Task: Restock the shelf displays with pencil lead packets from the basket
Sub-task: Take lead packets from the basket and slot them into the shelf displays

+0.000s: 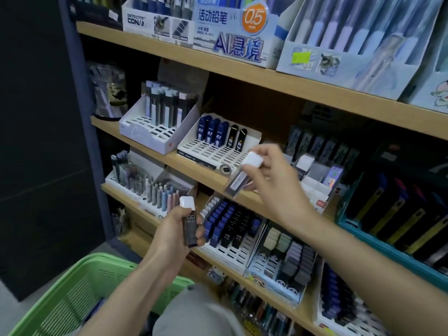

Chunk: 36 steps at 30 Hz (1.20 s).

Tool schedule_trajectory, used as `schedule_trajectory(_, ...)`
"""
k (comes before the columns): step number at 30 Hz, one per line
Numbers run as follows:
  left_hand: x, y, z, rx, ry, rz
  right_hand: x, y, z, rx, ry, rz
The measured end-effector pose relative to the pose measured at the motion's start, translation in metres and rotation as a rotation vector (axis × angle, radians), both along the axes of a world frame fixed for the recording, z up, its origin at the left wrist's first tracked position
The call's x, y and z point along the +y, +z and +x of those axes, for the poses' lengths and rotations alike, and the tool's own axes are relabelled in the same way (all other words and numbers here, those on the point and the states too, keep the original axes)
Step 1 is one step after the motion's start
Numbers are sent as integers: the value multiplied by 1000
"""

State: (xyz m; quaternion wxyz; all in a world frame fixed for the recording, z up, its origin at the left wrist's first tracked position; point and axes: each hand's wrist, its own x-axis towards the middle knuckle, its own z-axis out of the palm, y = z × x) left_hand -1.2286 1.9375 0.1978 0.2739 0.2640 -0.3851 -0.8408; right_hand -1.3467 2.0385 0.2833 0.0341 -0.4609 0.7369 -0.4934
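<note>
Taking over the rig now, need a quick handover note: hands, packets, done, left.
Left hand grips a dark, white-capped lead packet upright.
Right hand pinches a second white-capped packet, tilted, in front of the middle wooden shelf.
Done: both packets are out of the green plastic basket.
Left: slot both into a display; the white slotted tray has many empty slots. Basket contents mostly hidden.

Each hand (175, 229) (274, 180) grips a white-capped lead packet (189, 223) (242, 174) before shelves (242, 71).
</note>
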Motion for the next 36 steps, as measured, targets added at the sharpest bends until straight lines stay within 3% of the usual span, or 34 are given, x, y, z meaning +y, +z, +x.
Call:
schedule_trajectory(5,4,8,-10,-11,-29,-36,28,21,-61,241,-351,-66)
schedule_trajectory(10,7,11,-22,-29,-15,-102,41,16,-104,388,-631,159)
schedule_trajectory(20,20,24,-31,-48,-98,-178,31,7,-124,171,-589,226)
schedule_trajectory(23,23,26,-32,-36,-117,-192,27,4,-126,180,-589,336)
schedule_trajectory(32,26,24,-34,13,-188,-258,25,0,-127,367,-584,418)
schedule_trajectory(36,27,23,-36,-45,-190,-337,25,-4,-100,448,-456,200)
